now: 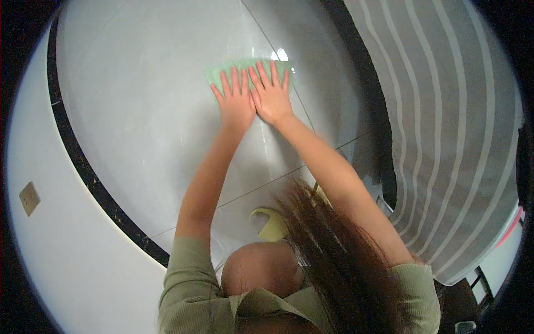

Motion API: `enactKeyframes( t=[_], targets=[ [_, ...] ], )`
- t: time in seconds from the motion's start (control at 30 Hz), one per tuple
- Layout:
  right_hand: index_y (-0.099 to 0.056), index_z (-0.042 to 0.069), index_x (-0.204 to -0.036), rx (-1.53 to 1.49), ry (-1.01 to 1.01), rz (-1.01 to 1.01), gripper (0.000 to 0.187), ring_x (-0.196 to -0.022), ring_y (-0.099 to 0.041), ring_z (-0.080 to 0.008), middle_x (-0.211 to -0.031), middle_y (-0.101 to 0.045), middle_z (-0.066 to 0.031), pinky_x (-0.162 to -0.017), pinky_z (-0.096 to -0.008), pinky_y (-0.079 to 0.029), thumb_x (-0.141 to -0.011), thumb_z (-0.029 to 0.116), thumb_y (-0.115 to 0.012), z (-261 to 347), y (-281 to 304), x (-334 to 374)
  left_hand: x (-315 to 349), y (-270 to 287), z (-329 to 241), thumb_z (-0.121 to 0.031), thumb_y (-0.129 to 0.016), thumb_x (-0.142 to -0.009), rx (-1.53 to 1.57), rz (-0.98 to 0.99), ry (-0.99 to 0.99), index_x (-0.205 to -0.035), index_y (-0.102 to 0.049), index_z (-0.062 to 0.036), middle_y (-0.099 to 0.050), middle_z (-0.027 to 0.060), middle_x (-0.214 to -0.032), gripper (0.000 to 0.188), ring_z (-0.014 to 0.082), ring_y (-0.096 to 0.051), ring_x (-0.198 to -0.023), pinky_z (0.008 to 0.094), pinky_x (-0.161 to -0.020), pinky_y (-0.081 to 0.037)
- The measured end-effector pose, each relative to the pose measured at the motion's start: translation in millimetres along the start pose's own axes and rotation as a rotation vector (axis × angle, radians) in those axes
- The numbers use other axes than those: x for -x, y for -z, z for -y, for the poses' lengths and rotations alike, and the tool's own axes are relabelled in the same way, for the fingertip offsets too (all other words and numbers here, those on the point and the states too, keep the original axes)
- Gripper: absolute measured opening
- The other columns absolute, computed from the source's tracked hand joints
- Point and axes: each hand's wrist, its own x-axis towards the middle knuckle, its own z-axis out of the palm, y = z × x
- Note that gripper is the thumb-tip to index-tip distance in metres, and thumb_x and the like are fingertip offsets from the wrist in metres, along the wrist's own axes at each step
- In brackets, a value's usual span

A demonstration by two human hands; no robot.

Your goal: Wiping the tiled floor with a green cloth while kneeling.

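A pale green cloth (pixel 250 64) lies spread on the light tiled floor (pixel 150 111). My left hand (pixel 236 103) presses flat on its left part, fingers spread. Beside it, my right hand (pixel 271 97) rests flat on the cloth's right part, its fingers also apart. The two hands touch near the thumbs. Both arms reach straight forward, and much of the cloth is hidden under the palms and fingers.
A bed with a grey, white-striped cover (pixel 439 111) stands at the right. Along the left runs a white wall with a black baseboard (pixel 89 172) and a socket plate (pixel 29 199). A yellow slipper (pixel 272 225) shows near my knee (pixel 261 267).
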Motion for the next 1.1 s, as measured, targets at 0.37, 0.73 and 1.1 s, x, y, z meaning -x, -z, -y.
enactKeyframes(
  t=[0.37,0.73,1.1],
  targets=[
    [-0.021,0.007,-0.147,0.002,-0.417,0.253,0.062,-0.139,-0.001,-0.0477,-0.154,-0.011,-0.0168,-0.106,-0.0678,-0.001,-0.094,0.037,-0.037,-2.1,18.7,207.8,147.9,0.1,-102.9,-0.037,-0.047,-0.088,-0.022,0.459,-0.336,-0.147,-0.026,-0.0120,-0.021,0.0126,-0.152,0.067,0.0435,-0.013,-0.139,0.0635,-0.109,-0.009],
    [-0.021,0.021,-0.148,0.226,-0.186,0.081,0.057,-0.140,-0.009,-0.0431,-0.154,-0.014,-0.0121,-0.107,-0.0648,-0.011,-0.096,0.040,-0.036,-167.6,58.8,105.1,-4.4,-23.5,-162.4,-0.052,-0.048,-0.084,0.003,0.301,-0.356,-0.146,-0.028,-0.0194,-0.022,0.0044,-0.153,0.073,0.0357,-0.012,-0.141,0.0686,-0.106,-0.006],
    [-0.025,0.025,-0.147,0.193,0.164,-0.036,0.065,-0.140,-0.014,-0.0390,-0.154,-0.019,-0.0083,-0.107,-0.0662,-0.010,-0.090,0.045,-0.049,-111.8,33.7,-47.7,-53.8,-23.4,-51.9,-0.041,-0.045,-0.090,-0.032,0.004,-0.093,-0.145,-0.029,-0.0119,-0.023,0.0092,-0.152,0.065,0.0389,-0.014,-0.140,0.0644,-0.107,-0.010]
  ],
)
